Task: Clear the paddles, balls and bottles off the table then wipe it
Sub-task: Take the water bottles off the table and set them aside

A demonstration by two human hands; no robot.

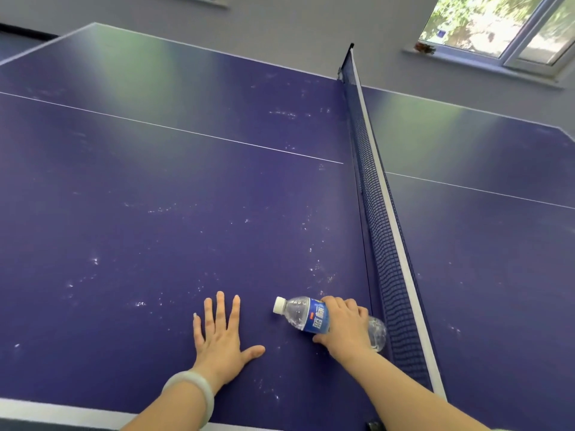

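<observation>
blue table tennis table [155, 213], scuffed white in spots. clear water bottle [317, 318] sideways at 5 o'clock, just beside the net [382, 244], white cap [279, 305] pointing to 10 o'clock. right hand [345, 325] wrapped round its blue label. left hand [222, 340] flat on the table at 6 o'clock, fingers spread, holding nothing. pale bangle [193, 387] on left wrist.

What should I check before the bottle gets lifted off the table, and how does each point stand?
1. Grip of right hand on bottle: ok, fingers curled round its label.
2. White cap in place: ok.
3. Path clear of left hand: ok, it lies flat on table, apart.
4. Base free of net: cannot tell.
5. Nothing else left to clear: cannot tell, the edges are out of view.
</observation>
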